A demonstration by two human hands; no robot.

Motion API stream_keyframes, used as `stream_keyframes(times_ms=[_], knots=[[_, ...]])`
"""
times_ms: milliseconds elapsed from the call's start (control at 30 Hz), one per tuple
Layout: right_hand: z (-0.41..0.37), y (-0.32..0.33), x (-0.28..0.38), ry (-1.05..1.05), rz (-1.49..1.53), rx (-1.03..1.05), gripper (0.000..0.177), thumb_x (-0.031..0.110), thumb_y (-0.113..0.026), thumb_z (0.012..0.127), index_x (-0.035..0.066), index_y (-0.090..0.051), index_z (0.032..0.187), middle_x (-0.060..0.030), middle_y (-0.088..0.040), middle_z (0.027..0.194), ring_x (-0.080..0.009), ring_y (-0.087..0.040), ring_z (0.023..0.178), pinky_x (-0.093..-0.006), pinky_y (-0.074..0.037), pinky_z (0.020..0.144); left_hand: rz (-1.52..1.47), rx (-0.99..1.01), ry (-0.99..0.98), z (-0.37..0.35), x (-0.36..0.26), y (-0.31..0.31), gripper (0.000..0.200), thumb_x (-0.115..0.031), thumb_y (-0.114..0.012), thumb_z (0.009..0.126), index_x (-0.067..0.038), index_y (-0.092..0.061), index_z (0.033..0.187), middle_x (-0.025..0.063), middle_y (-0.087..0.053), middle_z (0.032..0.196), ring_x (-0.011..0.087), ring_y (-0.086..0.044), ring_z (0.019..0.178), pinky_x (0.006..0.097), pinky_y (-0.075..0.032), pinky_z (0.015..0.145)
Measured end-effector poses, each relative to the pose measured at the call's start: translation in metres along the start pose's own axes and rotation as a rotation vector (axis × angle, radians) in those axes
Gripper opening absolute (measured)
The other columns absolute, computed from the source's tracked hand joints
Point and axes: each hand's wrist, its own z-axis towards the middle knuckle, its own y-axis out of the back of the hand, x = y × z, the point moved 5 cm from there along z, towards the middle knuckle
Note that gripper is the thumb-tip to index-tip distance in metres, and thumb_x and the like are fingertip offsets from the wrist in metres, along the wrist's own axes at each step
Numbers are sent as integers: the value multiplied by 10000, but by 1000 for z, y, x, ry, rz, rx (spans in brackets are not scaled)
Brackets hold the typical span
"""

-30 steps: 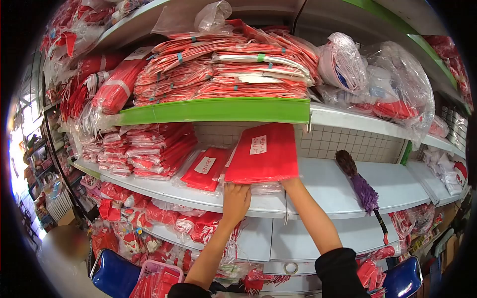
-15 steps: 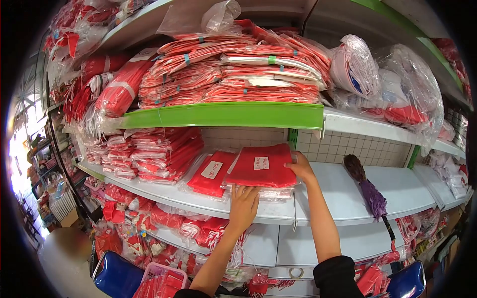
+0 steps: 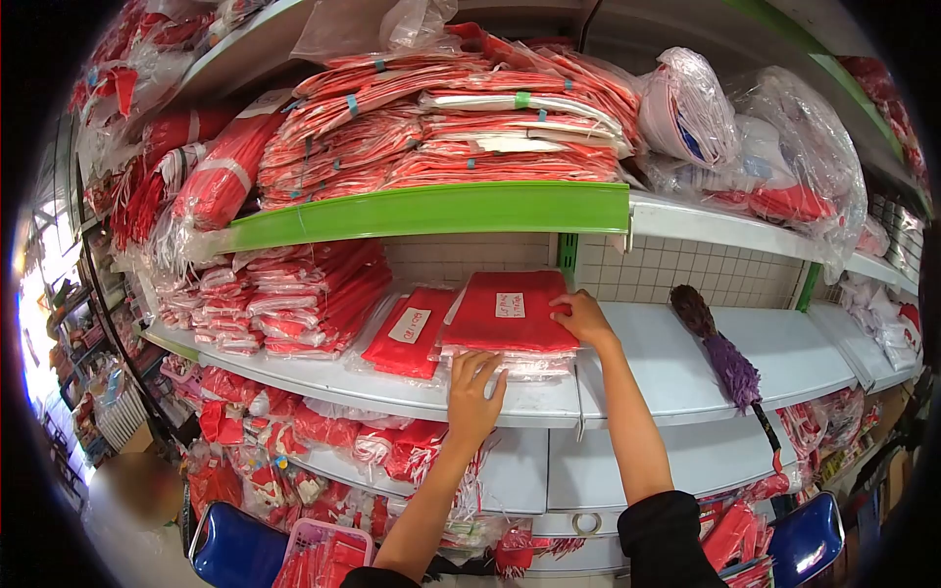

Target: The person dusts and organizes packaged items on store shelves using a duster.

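A stack of red packets in clear plastic [image 3: 517, 318] lies on the middle shelf, its top packet bearing a white handwritten label. My right hand [image 3: 588, 321] is at the stack's right edge, fingers bent and apart, fingertips touching the top packet. At the front edge, my left hand [image 3: 475, 400] has its fingers curved and apart, with nothing in them. A smaller red packet [image 3: 404, 336], also with a white label, lies flat just left of the stack.
A purple feather duster [image 3: 727, 367] lies to the right. Folded red bundles [image 3: 314, 299] are piled on the left. Above runs a green shelf edge [image 3: 431, 213], loaded with red packets [image 3: 461, 118]. Below are a pink basket [image 3: 328, 539] and blue chairs [image 3: 233, 549].
The top red packet has settled squarely onto the stack. My left hand has drawn slightly down from its front edge, and my right hand has loosened at its side.
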Motion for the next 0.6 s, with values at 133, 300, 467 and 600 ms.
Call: stream_keyframes(times_ms=[133, 300, 467, 600], knots=[[-13, -7, 0, 3, 106, -95, 539, 322, -678, 768, 121, -519, 1243, -232, -448, 1249, -395, -450, 1135, -424, -396, 948, -19, 5, 8, 0, -2, 1, 224, -76, -669, 748, -38, -650, 968, 99, -581, 988, 281, -521, 998, 442, -350, 998], [-96, 20, 53, 82, 59, -567, 514, 293, -677, 776, 89, -532, 1225, -245, -393, 1283, -405, -427, 1132, -464, -373, 924, 7, -63, -36, -3, -10, 8, 238, -62, -669, 745, -43, -650, 982, 106, -565, 1024, 283, -516, 1011, 455, -368, 987], [-224, -17, 88, 401, 264, -793, 173, 44, -607, 723, 16, -603, 894, -145, -553, 911, -308, -503, 870, -408, -392, 778, 149, -162, -24, -99, -28, 35, 235, 13, -632, 713, -51, -638, 939, 154, -539, 1025, 345, -506, 1000, 494, -364, 961], [-315, -126, 72, 411, 476, -327, 170, 96, -657, 692, 51, -611, 849, -119, -584, 821, -318, -524, 792, -413, -407, 772, 249, 2, 396, -274, -12, 62, 282, 38, -597, 686, -25, -579, 961, 160, -535, 991, 371, -489, 981, 474, -390, 855]])
